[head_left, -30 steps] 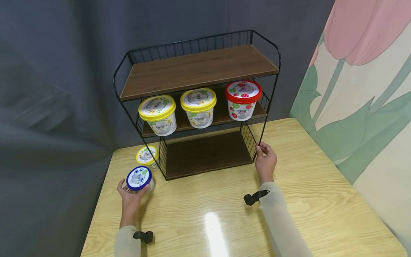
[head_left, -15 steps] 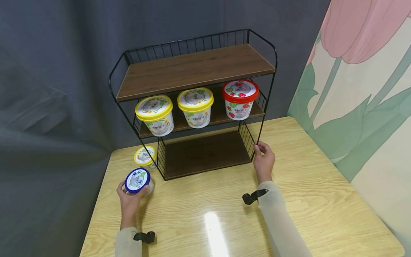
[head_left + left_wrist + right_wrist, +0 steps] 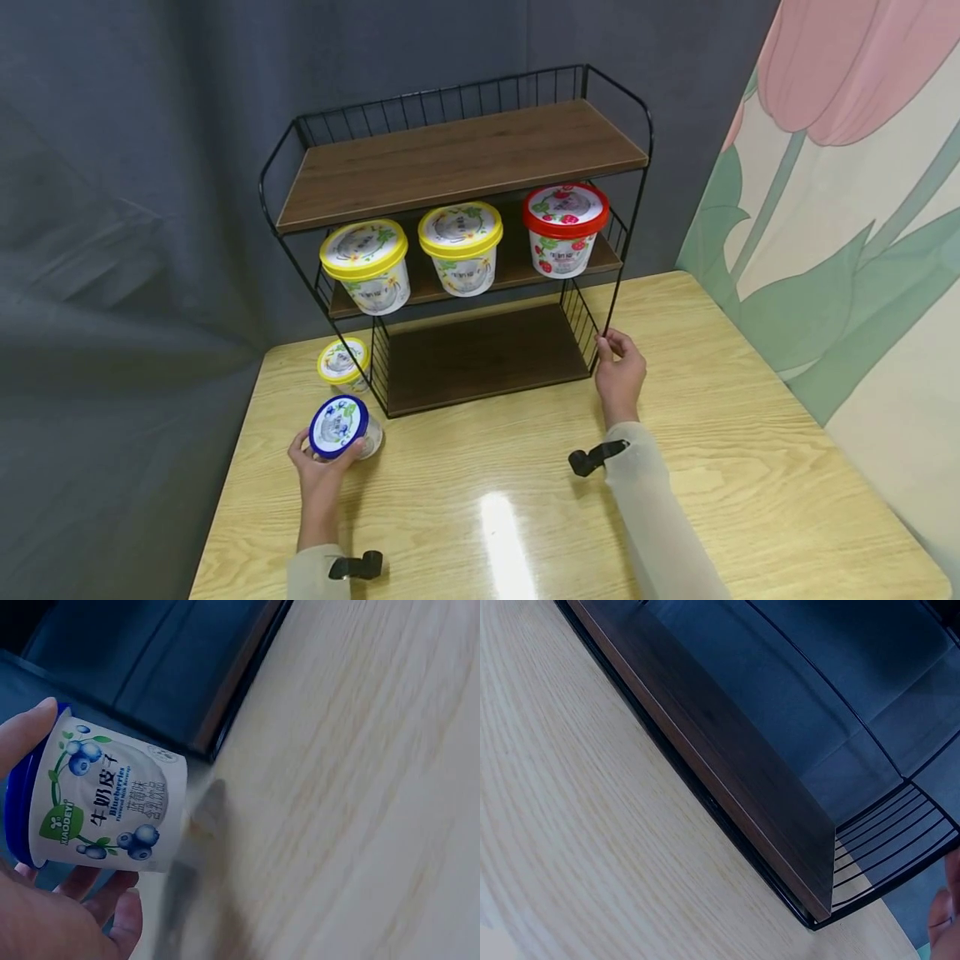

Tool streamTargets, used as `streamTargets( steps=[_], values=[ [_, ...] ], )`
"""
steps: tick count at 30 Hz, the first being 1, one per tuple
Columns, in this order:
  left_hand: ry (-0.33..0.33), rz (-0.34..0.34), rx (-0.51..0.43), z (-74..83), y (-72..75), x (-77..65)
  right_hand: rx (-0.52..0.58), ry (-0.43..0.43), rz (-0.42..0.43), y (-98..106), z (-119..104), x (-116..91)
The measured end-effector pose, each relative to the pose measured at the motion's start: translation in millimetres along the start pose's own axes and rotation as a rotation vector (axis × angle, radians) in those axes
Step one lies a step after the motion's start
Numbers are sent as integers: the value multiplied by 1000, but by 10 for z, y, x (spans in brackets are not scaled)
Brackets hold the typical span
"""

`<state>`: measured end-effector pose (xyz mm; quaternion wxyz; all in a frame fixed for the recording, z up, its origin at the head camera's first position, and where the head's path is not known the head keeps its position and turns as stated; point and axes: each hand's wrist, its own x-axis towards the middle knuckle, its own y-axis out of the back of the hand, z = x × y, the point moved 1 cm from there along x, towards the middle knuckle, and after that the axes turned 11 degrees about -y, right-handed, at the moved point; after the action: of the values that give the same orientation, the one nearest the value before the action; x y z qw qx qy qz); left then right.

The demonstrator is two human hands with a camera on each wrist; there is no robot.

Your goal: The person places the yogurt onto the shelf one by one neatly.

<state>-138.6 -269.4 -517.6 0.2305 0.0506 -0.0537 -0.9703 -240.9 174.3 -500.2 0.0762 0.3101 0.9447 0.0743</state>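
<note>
My left hand [image 3: 324, 475] holds a blue-lidded tub [image 3: 339, 428] just left of the shelf's front corner. In the left wrist view the blueberry milk tub [image 3: 112, 799] is tilted, its label showing, with the thumb at the lid rim and the fingers underneath. My right hand [image 3: 621, 375] pinches the right front post of the black wire rack [image 3: 643, 171]. Only part of that right hand [image 3: 946, 915] shows in the right wrist view, at the rack's side. Behind the blue-lidded tub, a yellow-lidded tub [image 3: 342, 362] stands on the table beside the rack.
Two tubs, one yellow-lidded [image 3: 365, 265] and another yellow-lidded [image 3: 461, 247], stand on the middle shelf with a red-lidded tub [image 3: 566, 229]. The brown bottom shelf [image 3: 480, 357] lies low over the wooden table [image 3: 480, 483]. A dark curtain [image 3: 150, 250] hangs behind.
My left hand has carried the blue-lidded tub off to the right, toward the rack, and the tub leans more. The right hand stays at the post.
</note>
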Motion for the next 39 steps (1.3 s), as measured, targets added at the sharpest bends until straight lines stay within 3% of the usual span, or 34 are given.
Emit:
streamTargets(
  steps=[7, 15, 27, 35, 39],
  values=[
    [-46, -119, 28, 165, -203, -93, 5, 0, 11, 5, -12, 11],
    [-101, -151, 67, 212, -346, -183, 11, -12, -18, 3, -5, 23],
    [-199, -321, 140, 421, -658, -179, 15, -16, -17, -4, 10, 35],
    [-206, -325, 81, 605, -901, -113, 21, -26, -32, 8, 13, 35],
    [-246, -313, 49, 634, -1026, -59, 21, -29, -33, 7, 24, 31]
  ],
)
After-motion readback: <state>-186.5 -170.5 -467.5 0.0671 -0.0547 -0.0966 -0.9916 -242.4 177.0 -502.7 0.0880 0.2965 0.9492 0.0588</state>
